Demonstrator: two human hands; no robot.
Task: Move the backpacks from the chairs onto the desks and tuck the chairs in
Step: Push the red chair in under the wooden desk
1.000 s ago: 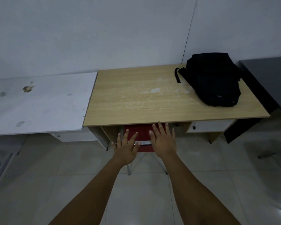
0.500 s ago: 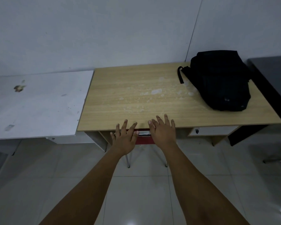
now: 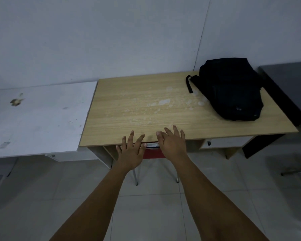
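A black backpack (image 3: 231, 89) lies on the far right part of the wooden desk (image 3: 146, 108). A red chair (image 3: 153, 153) sits under the desk's front edge; only a strip of its red back and two metal legs show. My left hand (image 3: 131, 150) and my right hand (image 3: 172, 143) are stretched out side by side over the chair's back, fingers spread, fingertips reaching over the desk's front edge. Neither hand holds anything. Whether the palms touch the chair is hidden.
A white desk (image 3: 38, 119) with stains adjoins the wooden desk on the left. A dark grey desk (image 3: 288, 77) stands to the right. Another chair's metal leg (image 3: 295, 172) shows at the right on the tiled floor. A white wall is behind the desks.
The red chair has slid further under the wooden desk, so less of it shows. Both hands have moved forward with it, and their fingertips now overlap the desk edge.
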